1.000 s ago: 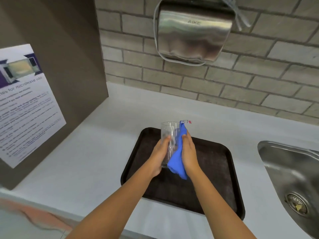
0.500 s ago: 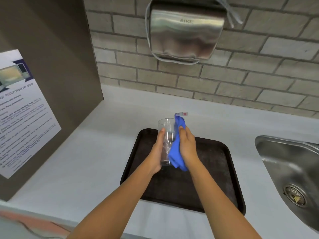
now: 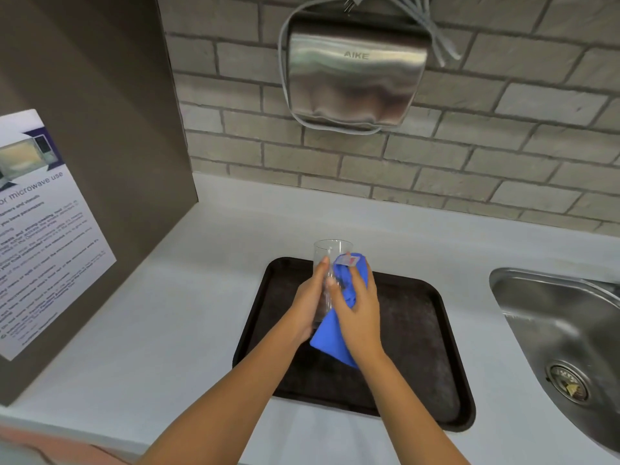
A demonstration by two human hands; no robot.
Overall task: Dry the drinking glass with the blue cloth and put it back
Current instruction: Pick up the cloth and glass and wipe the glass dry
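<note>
A clear drinking glass (image 3: 330,251) is held upright above the dark brown tray (image 3: 419,330). My left hand (image 3: 310,302) grips its left side. My right hand (image 3: 359,308) presses a blue cloth (image 3: 330,340) against the glass's right side, fingers wrapped over it. A white tag shows at the cloth's top, near the rim. The cloth's lower corner hangs down over the tray. The lower part of the glass is hidden by both hands and the cloth.
The tray lies on a white counter (image 3: 188,313). A steel sink (image 3: 563,333) is at the right. A metal hand dryer (image 3: 355,75) hangs on the brick wall behind. A brown panel with a microwave notice (image 3: 43,229) stands at the left.
My right hand has wrapped further round the glass with the cloth, its fingers now across the front. The cloth's top has dropped from above the rim to just below it.
</note>
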